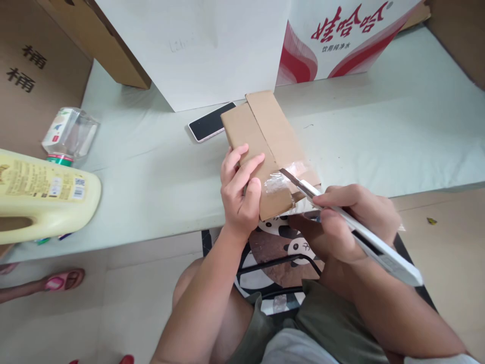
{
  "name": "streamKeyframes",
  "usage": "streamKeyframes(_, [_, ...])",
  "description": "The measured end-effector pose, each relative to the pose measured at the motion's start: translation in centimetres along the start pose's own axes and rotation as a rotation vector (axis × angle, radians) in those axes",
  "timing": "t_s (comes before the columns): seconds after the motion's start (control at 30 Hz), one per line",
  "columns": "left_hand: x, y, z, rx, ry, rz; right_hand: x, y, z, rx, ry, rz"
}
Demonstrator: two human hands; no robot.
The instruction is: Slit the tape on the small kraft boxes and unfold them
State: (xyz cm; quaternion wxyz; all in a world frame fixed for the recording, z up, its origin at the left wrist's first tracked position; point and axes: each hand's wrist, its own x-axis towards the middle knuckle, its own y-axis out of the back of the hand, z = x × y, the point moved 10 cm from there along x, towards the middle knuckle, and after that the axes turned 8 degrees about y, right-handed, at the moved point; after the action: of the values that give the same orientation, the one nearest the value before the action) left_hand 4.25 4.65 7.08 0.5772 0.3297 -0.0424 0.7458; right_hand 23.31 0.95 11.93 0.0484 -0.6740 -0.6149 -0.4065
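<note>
A small brown cardboard box (261,136) is tilted over the front edge of the table, with clear tape (278,181) across its near end. My left hand (242,194) grips the box from its left side, fingers lying along the upper face. In my right hand (352,217) is a white utility knife (373,247), held like a pen with its blade out. The blade tip rests at the seam between the flaps, right by the tape. Part of the near end of the box looks cut or torn open.
Behind the box lies a phone (212,122) on the pale-green tablecloth (159,177). A large white carton (212,45) and a red-and-white carton (341,50) stand at the back. To the left are a clear plastic bottle (70,134) and a yellow jug (49,194). Another person's sandalled foot (64,280) shows below.
</note>
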Motion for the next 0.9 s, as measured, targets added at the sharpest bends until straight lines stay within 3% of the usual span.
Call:
streamKeyframes(0.1, [0.0,0.0,0.1,-0.012,-0.007,0.008,0.7,-0.7,-1.2,-0.041,0.108,-0.019])
streamKeyframes(0.23, [0.1,0.1,0.3,-0.027,-0.015,0.017,1.1,-1.2,-1.3,-0.052,0.097,-0.015])
streamKeyframes(0.57, [0.1,-0.1,-0.3,-0.057,0.016,-0.008,0.6,0.5,-2.2,0.007,0.152,0.02])
streamKeyframes(0.9, [0.2,0.2,-0.4,-0.078,0.011,0.024,-0.5,-0.4,0.7,0.118,-0.073,0.078])
